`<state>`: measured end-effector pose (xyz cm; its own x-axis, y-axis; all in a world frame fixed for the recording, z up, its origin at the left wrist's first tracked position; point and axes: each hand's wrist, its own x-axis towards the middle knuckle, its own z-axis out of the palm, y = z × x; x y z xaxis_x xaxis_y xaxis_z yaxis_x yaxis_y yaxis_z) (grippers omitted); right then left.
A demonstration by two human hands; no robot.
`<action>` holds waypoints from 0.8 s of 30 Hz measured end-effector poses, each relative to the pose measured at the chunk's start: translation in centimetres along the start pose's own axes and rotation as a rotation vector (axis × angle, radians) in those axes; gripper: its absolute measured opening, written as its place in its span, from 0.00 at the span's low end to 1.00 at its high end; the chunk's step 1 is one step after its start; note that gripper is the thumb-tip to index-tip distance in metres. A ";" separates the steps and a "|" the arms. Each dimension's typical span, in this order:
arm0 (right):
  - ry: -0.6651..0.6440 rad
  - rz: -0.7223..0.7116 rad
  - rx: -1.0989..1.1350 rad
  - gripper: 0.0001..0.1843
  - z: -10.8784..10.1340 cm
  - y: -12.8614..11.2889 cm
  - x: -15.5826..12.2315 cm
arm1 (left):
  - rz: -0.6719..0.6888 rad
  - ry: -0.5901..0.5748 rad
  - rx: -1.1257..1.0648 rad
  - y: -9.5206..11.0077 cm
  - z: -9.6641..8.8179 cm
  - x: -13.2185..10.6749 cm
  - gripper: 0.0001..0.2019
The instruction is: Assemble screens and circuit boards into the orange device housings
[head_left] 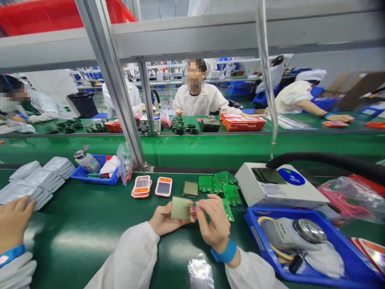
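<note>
Sleeves [135, 253], panel [180, 208] in left hand [162, 220]

The scene is viewed from the person's own head, with the camera faced forward and tipped down over the green workbench [75, 237]. The left hand [164, 218] and right hand [215, 222] are caught close up — just below the middle of the view — while the white sleeves [135, 251] are cut off by the bottom edge. Beneath a metal crossbar [186, 38], a co-worker [194, 105] is seen farther off, head-on. A wide field is covered, and its outer parts are stretched.
</note>
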<state>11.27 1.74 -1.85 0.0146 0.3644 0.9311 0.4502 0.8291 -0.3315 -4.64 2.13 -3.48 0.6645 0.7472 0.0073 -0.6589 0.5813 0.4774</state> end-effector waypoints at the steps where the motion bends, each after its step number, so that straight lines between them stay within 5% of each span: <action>1: 0.004 0.016 -0.004 0.10 0.0 0.0 -0.1 | 0.001 0.006 -0.003 0.1 0.2 0.0 0.27; 8: 0.033 0.096 0.054 0.11 0.0 0.5 -0.9 | 0.009 0.039 0.008 0.4 0.8 -0.6 0.36; 24: -0.066 0.011 0.014 0.14 -0.5 0.1 -0.9 | -0.052 0.075 0.156 0.2 0.7 -0.1 0.28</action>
<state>11.74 1.31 -2.63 -0.0391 0.4003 0.9155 0.4376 0.8306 -0.3445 -4.58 1.88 -2.77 0.6641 0.7429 -0.0840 -0.5580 0.5673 0.6056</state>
